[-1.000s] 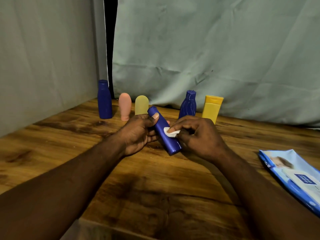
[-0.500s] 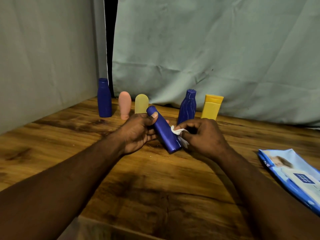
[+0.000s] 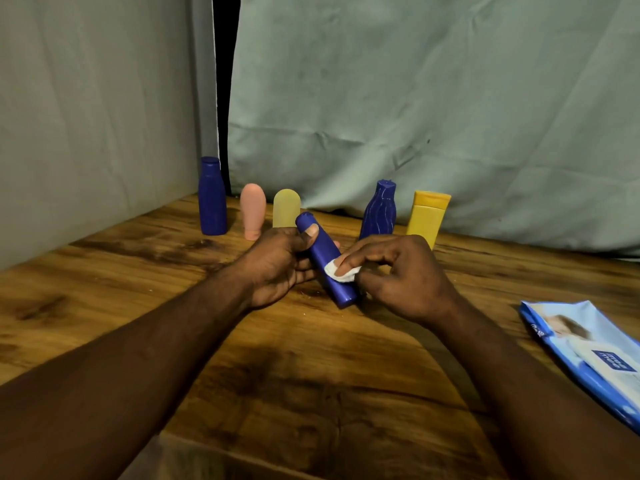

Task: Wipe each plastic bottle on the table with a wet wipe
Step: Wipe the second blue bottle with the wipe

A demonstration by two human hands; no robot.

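Observation:
My left hand (image 3: 280, 268) grips a slim blue bottle (image 3: 325, 252), tilted with its base near the table and its thumb on the upper part. My right hand (image 3: 398, 271) pinches a small white wet wipe (image 3: 341, 271) and presses it against the bottle's side. Behind stand a tall blue bottle (image 3: 212, 197), a pink bottle (image 3: 253, 211), a pale yellow bottle (image 3: 286, 207), a ribbed blue bottle (image 3: 379, 211) and a yellow bottle (image 3: 427, 216), all upright in a row.
A blue wet wipe pack (image 3: 585, 351) lies flat at the right edge of the wooden table (image 3: 311, 375). Grey-green cloth hangs behind and to the left of the bottles.
The wipe was drawn off to the bottle's right side half a second ago and is back on its front face now. The left hand keeps the bottle at about the same tilt.

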